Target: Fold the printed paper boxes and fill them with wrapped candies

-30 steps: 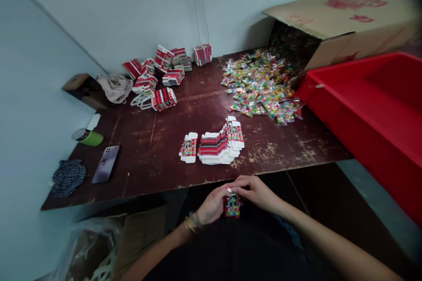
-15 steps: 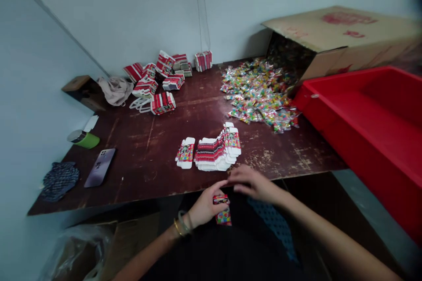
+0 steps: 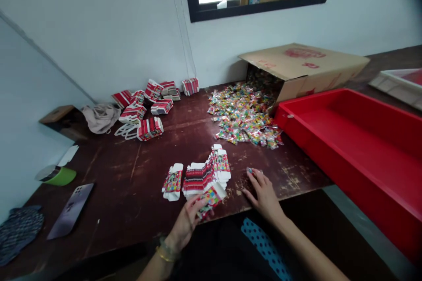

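My left hand (image 3: 186, 221) is closed on a small printed carton (image 3: 211, 197), tilted at the table's front edge, its white open end pointing right. My right hand (image 3: 265, 195) lies low over the table, thumb apart from its stretched fingers. A small shiny bit (image 3: 249, 170) shows at its fingertips; I cannot make out what it is. Just beyond the held carton, a fanned row of flat cartons (image 3: 201, 178) lies on the table, with a few more flat cartons (image 3: 173, 182) to its left. A pile of clear candy packets (image 3: 244, 114) spreads beyond my right hand.
A cardboard box (image 3: 296, 63) on its side opens toward the candy. The red tray (image 3: 329, 149) fills the right. Banded carton bundles (image 3: 150, 128) sit at the back left. A phone (image 3: 70, 210), green cup (image 3: 59, 175) and dark patterned cloth (image 3: 20, 232) lie at left.
My left hand has raised the carton from my lap to the table edge. My right hand has moved away from it, forward and right over the table. The view has tilted up and turned right.
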Demonstrator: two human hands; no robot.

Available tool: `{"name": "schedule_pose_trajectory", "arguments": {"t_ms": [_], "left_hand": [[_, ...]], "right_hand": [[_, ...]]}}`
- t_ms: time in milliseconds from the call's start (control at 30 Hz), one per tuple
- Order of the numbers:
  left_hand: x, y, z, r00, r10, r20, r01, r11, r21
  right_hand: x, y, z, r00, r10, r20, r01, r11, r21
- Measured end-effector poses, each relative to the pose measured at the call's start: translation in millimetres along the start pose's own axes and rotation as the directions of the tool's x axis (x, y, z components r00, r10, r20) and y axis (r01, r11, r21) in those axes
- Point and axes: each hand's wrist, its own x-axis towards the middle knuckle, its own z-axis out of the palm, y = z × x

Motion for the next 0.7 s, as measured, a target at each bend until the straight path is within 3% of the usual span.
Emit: {"name": "schedule_pose_trajectory", "arguments": {"t_ms": [67,167,233,300,400,500,600,700], "left_hand": [[7.9,-3.1,18.6,0.996,0.010,0.084,-0.010,1.000,-0.002],[16.5,-7.8,36.1,0.974,-0.002,0.225,0.012,0.999,-0.044],[20.0,-10.6,39.0,0.969,-0.004,0.246,0.024,0.997,-0.079],[21.7,-13.6,37.0,0.971,-0.013,0.241,0.029,0.998,-0.064],[21.4,-19.3,33.3,0.974,-0.020,0.228,0.019,1.000,0.005],[18.4,-26.5,35.8,0.960,-0.043,0.277,0.024,0.997,0.071],[14.8,-32.1,41.3,0.933,-0.079,0.352,0.046,0.994,0.099],[12.3,-33.1,42.8,0.930,-0.089,0.357,0.050,0.992,0.117]], "right_hand": [[-2.6,-3.6,-9.2,0.999,0.034,-0.007,-0.034,0.999,0.011],[-7.5,-10.4,-23.3,0.996,-0.051,0.080,0.043,0.995,0.093],[-17.0,-20.4,-31.0,0.977,-0.152,0.148,0.118,0.969,0.218],[-27.5,-32.9,-37.7,0.958,-0.209,0.195,0.118,0.911,0.394],[-30.1,-51.5,-47.4,0.971,-0.092,0.219,-0.080,0.741,0.667],[-7.7,-64.3,-57.7,0.972,0.046,0.229,-0.213,0.581,0.785],[24.5,-68.2,-66.6,0.985,0.046,0.163,-0.154,0.647,0.747],[42.7,-68.2,-70.8,0.976,-0.092,0.196,-0.080,0.687,0.723]]}}
